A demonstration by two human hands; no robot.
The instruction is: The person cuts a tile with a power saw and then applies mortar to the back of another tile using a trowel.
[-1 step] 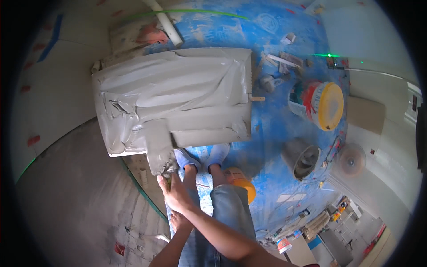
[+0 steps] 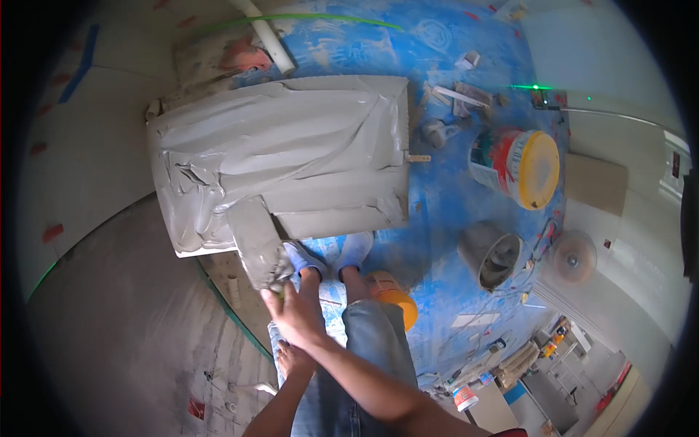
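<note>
A large rectangular slab (image 2: 291,153), probably a tile, lies in front of my feet under a thick coat of smeared grey mortar. My right hand (image 2: 297,319) is closed round the handle of a plastering trowel (image 2: 255,240). Mortar cakes the trowel's long blade, whose far end lies over the slab's near edge, left of my shoes. My left hand (image 2: 295,358) is below the right wrist, partly covered by the right forearm. Its fingers are mostly hidden, so what it touches is unclear.
A yellow-lidded bucket (image 2: 539,171) and a grey mixing bucket (image 2: 499,258) stand at right; another yellow bucket (image 2: 397,298) is beside my leg. A white pipe (image 2: 269,44) lies beyond the slab. A laser level (image 2: 546,98) glows green near the right wall. Blue sheeting covers the floor.
The trowel has swung slightly, its far end shifting left. My right hand has moved a little right and down with it.
</note>
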